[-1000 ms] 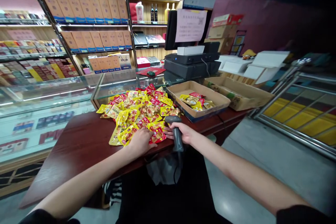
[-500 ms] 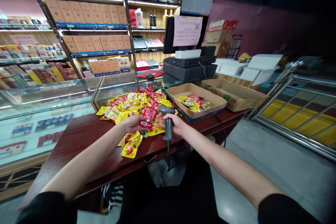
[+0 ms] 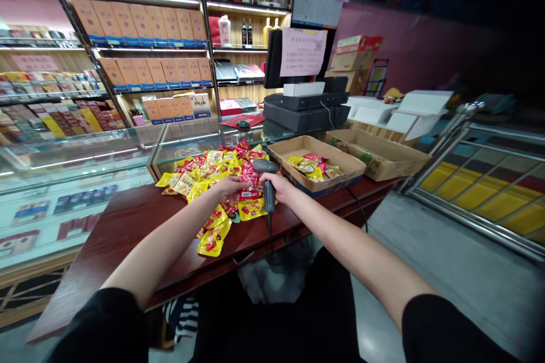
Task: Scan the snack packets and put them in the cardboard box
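My left hand [image 3: 230, 188] pinches the edge of a red snack packet [image 3: 249, 187] whose white barcode label faces up. Around a dark grey handheld scanner [image 3: 269, 195] my right hand [image 3: 279, 186] is wrapped, with the scanner's head above the hand and its cable hanging below the grip. The packet is just left of the scanner, over a heap of yellow and red snack packets [image 3: 213, 167] on the dark red table [image 3: 106, 249]. Right of the heap, an open cardboard box [image 3: 347, 167] holds several packets.
Behind the box stands a second open carton [image 3: 395, 161]. A monitor [image 3: 273, 59] on black equipment [image 3: 298, 116] is at the back. Glass display cases [image 3: 85, 164] line the left, shelves of boxed goods the back. A metal railing [image 3: 502, 181] is at right.
My left hand has shifted right and slightly up, and the red packet now lies flatter, its barcode more visible. The scanner has moved slightly up and left in my right hand.
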Demonstrator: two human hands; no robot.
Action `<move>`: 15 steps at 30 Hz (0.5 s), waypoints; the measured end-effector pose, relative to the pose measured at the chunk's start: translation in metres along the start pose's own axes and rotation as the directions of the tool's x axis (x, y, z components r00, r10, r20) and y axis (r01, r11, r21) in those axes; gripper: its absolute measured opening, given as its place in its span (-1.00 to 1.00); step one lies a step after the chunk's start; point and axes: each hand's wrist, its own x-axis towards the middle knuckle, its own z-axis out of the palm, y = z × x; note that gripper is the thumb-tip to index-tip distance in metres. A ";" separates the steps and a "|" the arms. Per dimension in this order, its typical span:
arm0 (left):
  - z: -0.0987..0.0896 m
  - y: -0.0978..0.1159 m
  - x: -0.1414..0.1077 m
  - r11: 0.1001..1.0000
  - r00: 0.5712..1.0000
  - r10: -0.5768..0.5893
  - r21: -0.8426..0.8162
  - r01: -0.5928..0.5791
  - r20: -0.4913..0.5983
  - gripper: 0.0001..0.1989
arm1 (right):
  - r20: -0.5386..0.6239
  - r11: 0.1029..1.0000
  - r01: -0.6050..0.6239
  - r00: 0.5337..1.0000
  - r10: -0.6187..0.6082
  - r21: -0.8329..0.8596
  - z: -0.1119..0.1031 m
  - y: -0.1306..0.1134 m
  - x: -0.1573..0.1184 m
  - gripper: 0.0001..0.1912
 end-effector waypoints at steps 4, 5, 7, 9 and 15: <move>0.004 0.013 0.014 0.999 1.000 -0.027 -0.024 0.027 0.005 -0.67 | -0.099 0.988 0.097 0.989 -0.109 -0.118 -0.005 -0.009 -0.007 -0.82; 0.005 0.017 0.019 0.999 0.999 -0.034 -0.026 0.035 0.006 -0.68 | -0.117 0.986 0.107 0.986 -0.123 -0.131 -0.005 -0.010 -0.010 -0.80; 0.005 0.023 0.031 0.999 0.999 -0.045 -0.008 0.045 -0.004 -0.69 | -0.129 0.986 0.095 0.985 -0.113 -0.140 -0.006 -0.010 -0.015 -0.81; 0.005 0.029 0.043 0.999 0.999 -0.037 0.003 0.037 -0.028 -0.69 | -0.111 0.987 0.052 0.991 -0.070 -0.155 -0.006 -0.007 -0.020 -0.86; 0.006 0.039 0.064 0.993 0.998 0.005 -0.118 0.001 0.057 -0.68 | -0.062 0.945 0.054 0.995 -0.078 -0.323 -0.009 0.017 -0.025 -0.87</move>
